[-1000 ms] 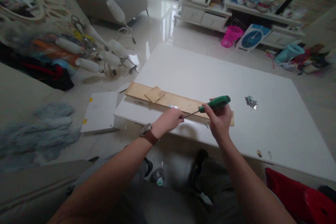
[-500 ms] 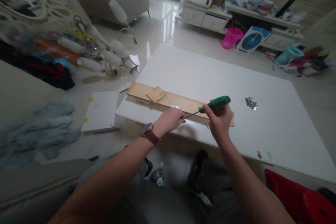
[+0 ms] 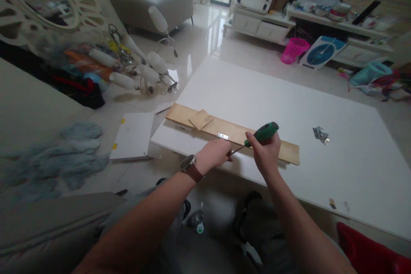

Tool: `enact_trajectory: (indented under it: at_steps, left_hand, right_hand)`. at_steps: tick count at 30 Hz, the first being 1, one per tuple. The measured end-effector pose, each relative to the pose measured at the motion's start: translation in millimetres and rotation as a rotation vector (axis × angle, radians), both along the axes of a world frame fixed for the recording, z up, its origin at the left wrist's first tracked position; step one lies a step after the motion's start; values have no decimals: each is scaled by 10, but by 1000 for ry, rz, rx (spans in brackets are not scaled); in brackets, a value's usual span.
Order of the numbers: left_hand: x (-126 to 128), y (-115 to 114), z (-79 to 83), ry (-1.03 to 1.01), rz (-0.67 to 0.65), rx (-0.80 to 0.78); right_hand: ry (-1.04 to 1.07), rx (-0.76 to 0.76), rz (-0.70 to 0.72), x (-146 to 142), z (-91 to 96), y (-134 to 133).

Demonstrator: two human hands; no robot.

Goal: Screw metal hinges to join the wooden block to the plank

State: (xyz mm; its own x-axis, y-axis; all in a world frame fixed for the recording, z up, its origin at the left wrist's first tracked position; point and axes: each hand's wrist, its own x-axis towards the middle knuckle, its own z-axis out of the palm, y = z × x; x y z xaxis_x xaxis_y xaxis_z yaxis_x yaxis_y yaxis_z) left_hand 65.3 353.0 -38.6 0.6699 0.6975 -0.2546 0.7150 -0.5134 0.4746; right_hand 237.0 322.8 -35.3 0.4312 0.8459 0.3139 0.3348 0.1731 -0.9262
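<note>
A screwdriver with a green handle (image 3: 263, 133) is in my right hand (image 3: 268, 152), its fingers wrapped around the handle. The shaft slants down left to the fingertips of my left hand (image 3: 215, 153), which are closed in a pinch around its tip; what they hold there is hidden. Just beyond my left hand, a small metal hinge plate (image 3: 222, 136) sits at the near edge of a long wooden board (image 3: 245, 132). On that board lies a small square wood piece (image 3: 201, 119). Beneath everything is a large white panel (image 3: 257, 83).
Several metal hinges (image 3: 321, 135) lie on the panel to the right. A smaller white panel (image 3: 133, 136) is on the floor at left, near a lamp fixture (image 3: 149, 72). A bottle (image 3: 197, 221) stands between my feet; a red object (image 3: 366, 246) is at lower right.
The camera has turned, so the whole scene sits lower and further right. My hands are slightly closer together, and the screwdriver slants more steeply. Both hands keep their grip.
</note>
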Motion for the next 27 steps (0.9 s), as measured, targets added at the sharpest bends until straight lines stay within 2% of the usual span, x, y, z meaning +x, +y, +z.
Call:
enact_trajectory:
  at_steps: [8,13,20,27]
  left_hand:
    - [51,9,-64,-41,15,-37]
    - [54,-5,-173,-85,42,-24]
    - [91,-25,-202,-91,58,-35]
    - [148,-22,-384,-203,99,-46]
  right_hand:
    - [-55,15,91,-94,-41,-7]
    - [-168,65,124,-153,28,-30]
    - [-321,134,144,-133,115,-80]
    - [-339,136,161,-109,93,-84]
